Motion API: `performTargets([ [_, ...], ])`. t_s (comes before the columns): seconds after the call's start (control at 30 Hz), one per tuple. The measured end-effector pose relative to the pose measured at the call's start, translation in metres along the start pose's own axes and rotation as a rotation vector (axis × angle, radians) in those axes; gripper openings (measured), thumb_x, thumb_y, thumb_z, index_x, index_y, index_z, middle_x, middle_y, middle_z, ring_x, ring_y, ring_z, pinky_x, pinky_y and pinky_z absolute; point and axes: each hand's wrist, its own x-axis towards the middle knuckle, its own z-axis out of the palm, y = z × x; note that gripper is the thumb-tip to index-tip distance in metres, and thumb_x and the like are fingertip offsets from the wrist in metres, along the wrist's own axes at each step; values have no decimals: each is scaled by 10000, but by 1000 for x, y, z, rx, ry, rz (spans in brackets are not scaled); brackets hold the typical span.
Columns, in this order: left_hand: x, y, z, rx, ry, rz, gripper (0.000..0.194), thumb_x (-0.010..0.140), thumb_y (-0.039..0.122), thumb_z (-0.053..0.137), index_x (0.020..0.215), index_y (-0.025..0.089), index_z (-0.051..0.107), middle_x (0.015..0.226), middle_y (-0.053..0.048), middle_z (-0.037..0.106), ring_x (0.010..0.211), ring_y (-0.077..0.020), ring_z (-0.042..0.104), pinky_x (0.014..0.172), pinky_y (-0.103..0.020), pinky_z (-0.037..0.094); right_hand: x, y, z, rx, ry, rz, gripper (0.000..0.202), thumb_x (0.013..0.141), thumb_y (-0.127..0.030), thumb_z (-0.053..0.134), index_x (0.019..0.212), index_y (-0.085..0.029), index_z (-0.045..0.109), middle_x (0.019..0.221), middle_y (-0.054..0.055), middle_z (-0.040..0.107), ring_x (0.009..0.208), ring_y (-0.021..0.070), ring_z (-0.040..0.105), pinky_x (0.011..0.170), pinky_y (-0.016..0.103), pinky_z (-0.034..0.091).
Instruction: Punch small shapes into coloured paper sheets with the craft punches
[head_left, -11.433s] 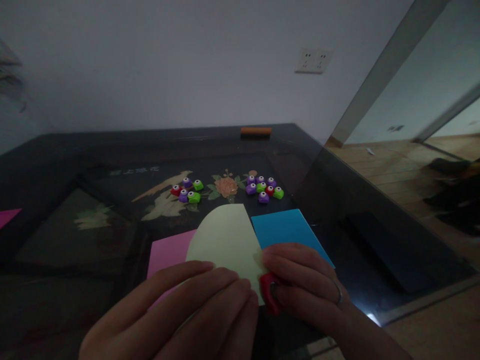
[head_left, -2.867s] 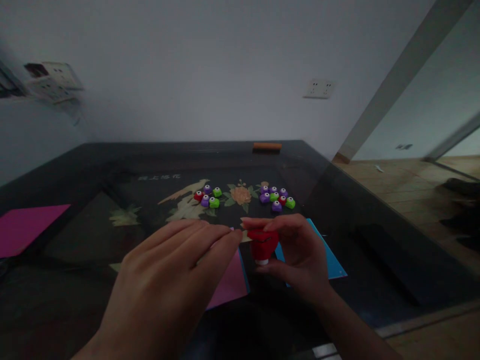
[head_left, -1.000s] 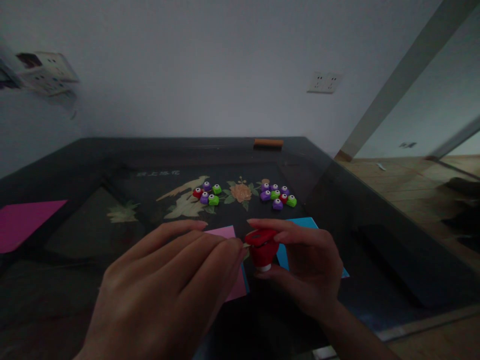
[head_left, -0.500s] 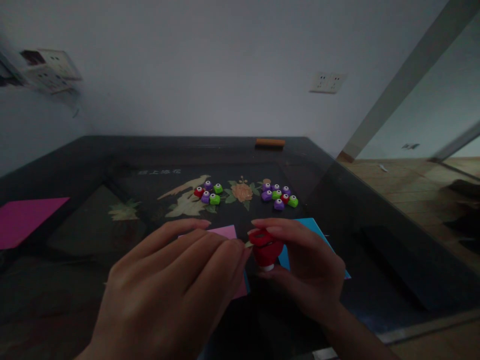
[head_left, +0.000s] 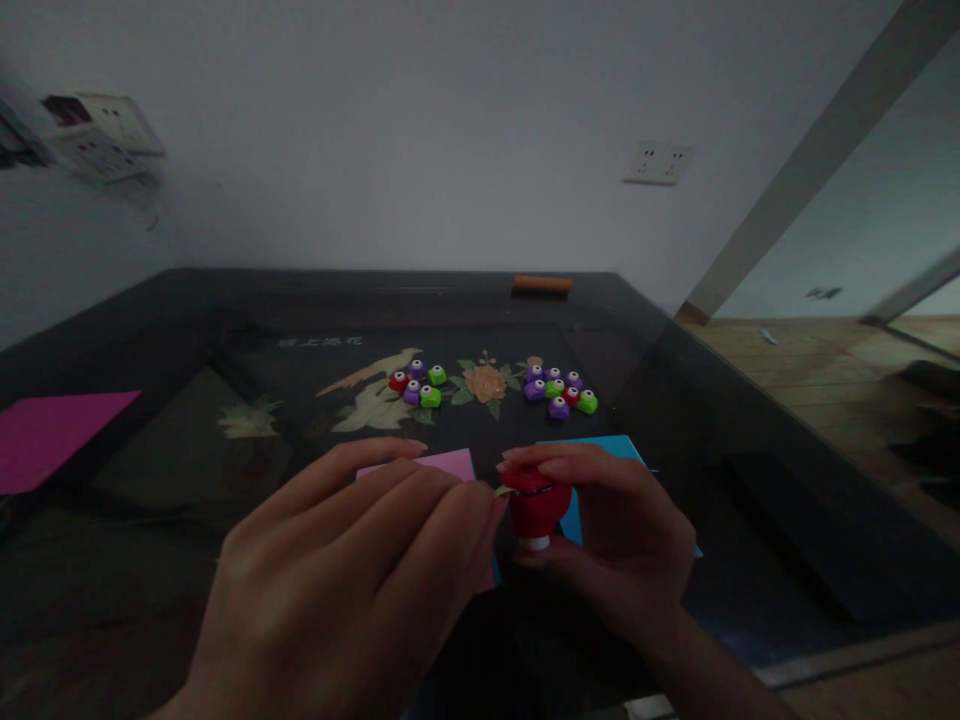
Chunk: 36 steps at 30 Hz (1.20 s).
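Between the fingers and thumb of my right hand (head_left: 615, 520) is a small red toy (head_left: 538, 510) with a white part at its bottom and a dark slit near its top. My left hand (head_left: 352, 570) is closed in a pinch beside it. A thin pale tip (head_left: 502, 491) pokes out from those fingertips and meets the toy's left side; the rest is hidden by the fingers. Under my left hand lies a pink paper square (head_left: 454, 462), partly covered. A blue paper square (head_left: 621, 446) lies behind my right hand.
Several small one-eyed toys in purple, green and red form a left cluster (head_left: 418, 384) and a right cluster (head_left: 559, 390) on the dark table (head_left: 375, 300). A magenta sheet (head_left: 60, 435) lies at far left. An orange-brown bar (head_left: 542, 285) sits near the wall.
My right hand and the red toy have shifted slightly right, and the toy has tilted a little, its top loop now less visible. My left hand stays pinched beside it.
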Motion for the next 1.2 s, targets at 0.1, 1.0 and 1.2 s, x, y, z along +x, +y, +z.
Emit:
performTargets([
  [0.1,1,0,0,-3,3,30,43,858,199,594,821,181,607,719,29,661,697,-133,622,818,-342,486,0,0,0,6,-7,1,479,690,-159,769,1119,-269,587,1066,45,681,963,228,650,831,394,541],
  [1.0,2,0,-1,21,-21,17,106,877,193,529,812,195,613,630,30,653,611,-156,634,748,-377,518,6,-3,-6,-134,-81,-25,475,714,-136,745,1143,-271,590,1085,37,676,992,213,640,850,364,532],
  [1.2,3,1,-1,46,-12,28,76,865,175,540,854,182,615,655,16,667,632,-170,648,749,-388,521,9,-6,-8,-243,-127,-19,428,748,-132,712,1136,-263,589,1080,46,669,1007,216,626,848,370,532],
])
